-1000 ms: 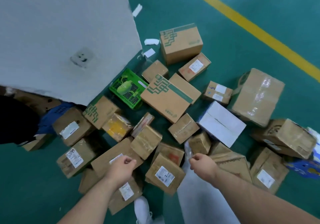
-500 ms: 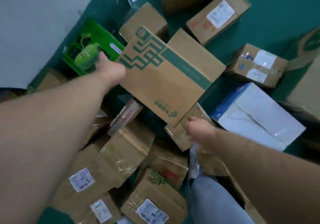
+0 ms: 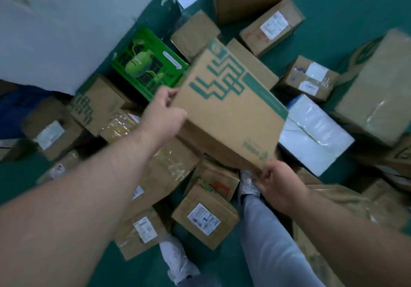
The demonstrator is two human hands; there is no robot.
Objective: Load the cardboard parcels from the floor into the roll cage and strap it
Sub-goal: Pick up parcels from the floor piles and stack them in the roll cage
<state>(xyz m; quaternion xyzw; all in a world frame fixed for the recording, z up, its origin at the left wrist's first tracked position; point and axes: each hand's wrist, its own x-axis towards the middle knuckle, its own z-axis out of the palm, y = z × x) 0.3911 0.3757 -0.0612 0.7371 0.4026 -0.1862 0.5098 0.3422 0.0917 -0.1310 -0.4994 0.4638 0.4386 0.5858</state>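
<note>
A flat brown cardboard parcel with a green maze logo and green stripe [image 3: 231, 109] is tilted up above the pile. My left hand [image 3: 165, 113] grips its left edge, thumb on top. My right hand [image 3: 278, 181] pinches its near right corner from below. Several other cardboard parcels lie scattered on the green floor [image 3: 347, 0] around it. The roll cage is out of sight.
A green toy box with a cartoon figure [image 3: 148, 64] lies behind my left hand. A white-wrapped parcel [image 3: 315, 135] sits to the right. A big taped box [image 3: 378, 91] stands far right. A white wall [image 3: 66, 26] fills the upper left. My feet [image 3: 178, 262] stand among the parcels.
I bent down from standing over the pile. My hands reached the logo parcel, took hold of its left edge and near corner, and raised it off the pile.
</note>
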